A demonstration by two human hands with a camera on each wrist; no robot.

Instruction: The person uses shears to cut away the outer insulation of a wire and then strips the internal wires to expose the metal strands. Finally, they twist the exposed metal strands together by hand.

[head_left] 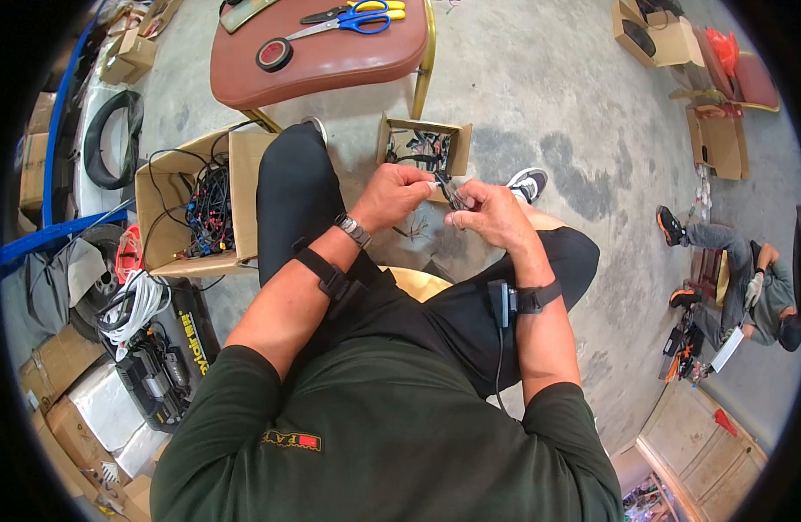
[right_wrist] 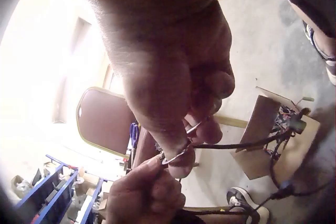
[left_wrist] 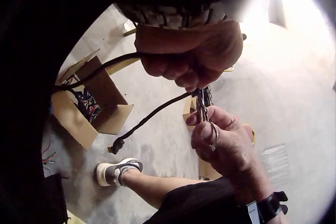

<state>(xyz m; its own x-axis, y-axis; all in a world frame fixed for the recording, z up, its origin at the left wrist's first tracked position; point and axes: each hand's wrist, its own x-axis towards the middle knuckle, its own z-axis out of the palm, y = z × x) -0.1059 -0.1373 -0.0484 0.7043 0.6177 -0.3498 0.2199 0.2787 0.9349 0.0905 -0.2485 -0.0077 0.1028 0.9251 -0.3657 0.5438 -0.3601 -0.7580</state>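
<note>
left hand (head_left: 396,196) pinches dark wiring (head_left: 451,195), fingers curled; right hand (head_left: 498,215) pinches the same bundle close by. wiring sits between the hands, near the small box (head_left: 460,150). risks: thin strands could slip if either pinch loosens; uneven pulling may snap one; the dangling cable (left_wrist: 157,109) could snag and tug the bundle loose.

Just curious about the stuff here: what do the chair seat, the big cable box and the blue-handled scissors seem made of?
Chair seat: probably vinyl, possibly leather; smooth, brownish-red, softly shiny.
Box: plain brown cardboard, matte, with open flaps.
Scissors: likely steel blades, silvery; handles apparently smooth plastic, solid blue.
</note>
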